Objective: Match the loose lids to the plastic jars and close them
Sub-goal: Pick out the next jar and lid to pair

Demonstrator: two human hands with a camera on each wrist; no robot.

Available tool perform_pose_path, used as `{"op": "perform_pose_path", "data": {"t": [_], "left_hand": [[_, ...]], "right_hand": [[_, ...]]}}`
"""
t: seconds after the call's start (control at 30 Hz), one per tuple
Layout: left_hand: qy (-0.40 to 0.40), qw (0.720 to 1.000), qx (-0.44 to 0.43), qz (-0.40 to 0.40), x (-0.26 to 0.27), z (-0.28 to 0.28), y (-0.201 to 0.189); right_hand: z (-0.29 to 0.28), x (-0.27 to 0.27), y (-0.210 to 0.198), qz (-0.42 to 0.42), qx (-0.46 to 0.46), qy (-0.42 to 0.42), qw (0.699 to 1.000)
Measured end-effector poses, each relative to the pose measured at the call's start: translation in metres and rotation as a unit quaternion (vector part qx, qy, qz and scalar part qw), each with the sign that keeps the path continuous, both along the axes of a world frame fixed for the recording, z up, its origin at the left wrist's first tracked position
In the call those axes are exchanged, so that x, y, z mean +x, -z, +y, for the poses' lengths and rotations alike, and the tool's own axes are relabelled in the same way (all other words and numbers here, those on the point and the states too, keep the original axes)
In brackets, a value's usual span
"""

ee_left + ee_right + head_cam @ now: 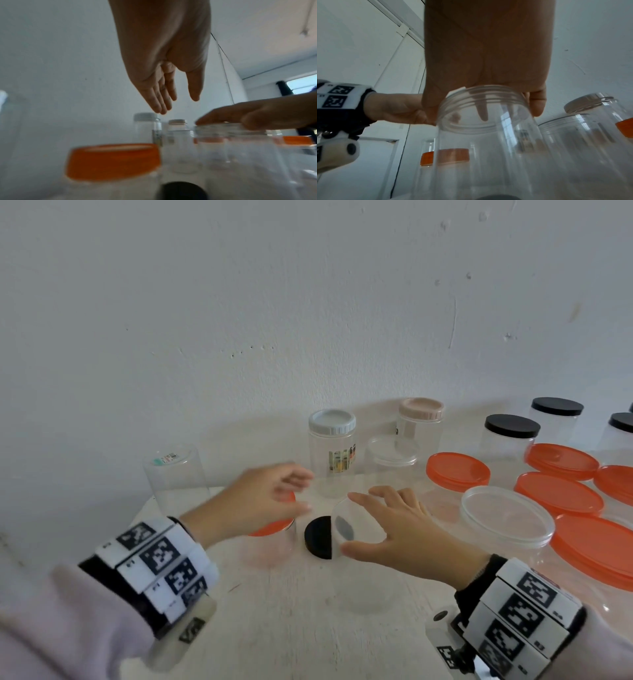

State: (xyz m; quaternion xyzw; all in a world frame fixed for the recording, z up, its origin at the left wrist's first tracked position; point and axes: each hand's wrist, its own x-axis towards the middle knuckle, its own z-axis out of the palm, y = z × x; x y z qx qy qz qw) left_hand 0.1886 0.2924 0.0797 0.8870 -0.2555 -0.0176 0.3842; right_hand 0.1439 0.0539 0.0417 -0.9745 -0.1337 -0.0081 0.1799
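Observation:
A clear open jar with a threaded mouth stands on the white table at centre. My right hand grips its rim from above, thumb on the near side and fingers across the far side. A loose black lid lies flat on the table just left of that jar. Further left stands a jar with an orange lid on it. My left hand hovers above that orange lid with relaxed fingers and holds nothing.
Jars with a white lid, a pink lid and black lids stand at the back. Loose orange lids and a clear lid fill the right side. An upturned clear jar stands far left.

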Motion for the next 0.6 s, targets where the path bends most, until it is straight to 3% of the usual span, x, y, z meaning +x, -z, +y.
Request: {"op": "perform_pose_path", "data": {"t": [0.1, 0.2, 0.43, 0.6], "left_hand": [[-0.063, 0.989, 0.064, -0.115, 0.023, 0.028, -0.021], [-0.156, 0.961, 0.148, -0.175, 0.05, 0.058, -0.028], [-0.337, 0.901, 0.263, -0.076, 0.09, 0.111, -0.007], [-0.351, 0.9, 0.257, -0.018, 0.103, 0.13, 0.012]], "right_hand": [[-0.004, 0.01, 0.0, -0.005, 0.011, 0.046, 0.999], [-0.012, 0.022, 0.002, -0.03, 0.001, 0.116, 0.993], [-0.031, 0.053, 0.003, -0.05, -0.003, 0.242, 0.969], [-0.031, 0.058, 0.001, -0.052, -0.016, 0.26, 0.964]]}}
